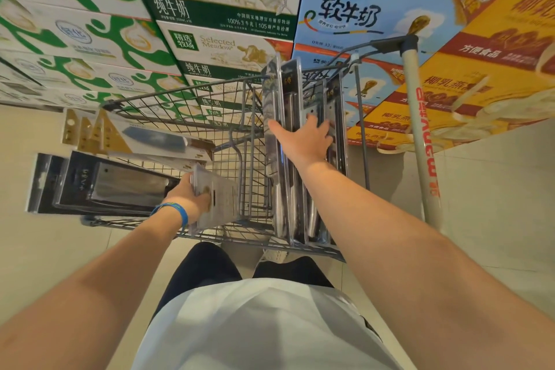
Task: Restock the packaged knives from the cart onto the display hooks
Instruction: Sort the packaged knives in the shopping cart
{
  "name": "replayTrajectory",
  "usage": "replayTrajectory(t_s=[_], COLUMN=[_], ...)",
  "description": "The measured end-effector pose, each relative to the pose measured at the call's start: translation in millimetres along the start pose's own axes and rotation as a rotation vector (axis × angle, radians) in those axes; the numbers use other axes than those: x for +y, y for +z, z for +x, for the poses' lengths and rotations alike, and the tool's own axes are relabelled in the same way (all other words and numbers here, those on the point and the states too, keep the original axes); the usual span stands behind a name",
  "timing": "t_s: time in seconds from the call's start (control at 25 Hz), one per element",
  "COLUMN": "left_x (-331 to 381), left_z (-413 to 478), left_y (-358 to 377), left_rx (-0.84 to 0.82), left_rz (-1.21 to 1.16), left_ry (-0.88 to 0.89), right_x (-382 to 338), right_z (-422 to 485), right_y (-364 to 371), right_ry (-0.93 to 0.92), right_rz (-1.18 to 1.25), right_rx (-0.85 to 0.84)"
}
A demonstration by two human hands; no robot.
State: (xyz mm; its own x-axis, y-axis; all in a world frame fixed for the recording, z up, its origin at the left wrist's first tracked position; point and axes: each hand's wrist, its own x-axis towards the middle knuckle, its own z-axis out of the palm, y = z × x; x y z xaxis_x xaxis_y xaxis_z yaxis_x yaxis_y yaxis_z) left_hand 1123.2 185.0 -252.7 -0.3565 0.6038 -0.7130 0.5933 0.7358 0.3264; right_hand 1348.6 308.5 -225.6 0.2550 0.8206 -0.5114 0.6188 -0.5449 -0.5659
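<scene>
Now the left hand (192, 198) grips a fanned bundle of packaged knives (114, 183), fingers curled round their near ends. The right hand (303, 141) lies spread over upright packs (282, 93) in the cart (180, 93) (fingertips hidden between them; grasp or not, I cannot tell).

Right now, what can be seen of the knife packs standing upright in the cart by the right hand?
The upright knife packs are several clear plastic blister packs with dark backing cards, with steel blades showing inside. They stand on edge, close together in a row, at the right side of the wire cart, tops above its rim. The right hand lies spread across their edges, touching them.
</scene>
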Motion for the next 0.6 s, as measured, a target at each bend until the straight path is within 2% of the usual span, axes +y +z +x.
replayTrajectory(t_s=[0.16,0.4,0.6], left_x=[0.4,-0.3,1.5], left_z=[2.2,4.8,7.5], left_y=[0.9,1.9,2.4], left_rx=[-0.004,-0.005,-0.009], left_rz=[0.004,0.013,0.023], left_ry=[0.013,0.022,0.032], right_x=[-2.0,-2.5,-3.8], right_z=[0.9,3.8,6.6], right_y=[-0.7,-7.5,-8.6], right_ry=[0.029,0.001,-0.018], right_rz=[-0.114,-0.237,-0.164], right_rx=[-0.039,-0.004,-0.058])
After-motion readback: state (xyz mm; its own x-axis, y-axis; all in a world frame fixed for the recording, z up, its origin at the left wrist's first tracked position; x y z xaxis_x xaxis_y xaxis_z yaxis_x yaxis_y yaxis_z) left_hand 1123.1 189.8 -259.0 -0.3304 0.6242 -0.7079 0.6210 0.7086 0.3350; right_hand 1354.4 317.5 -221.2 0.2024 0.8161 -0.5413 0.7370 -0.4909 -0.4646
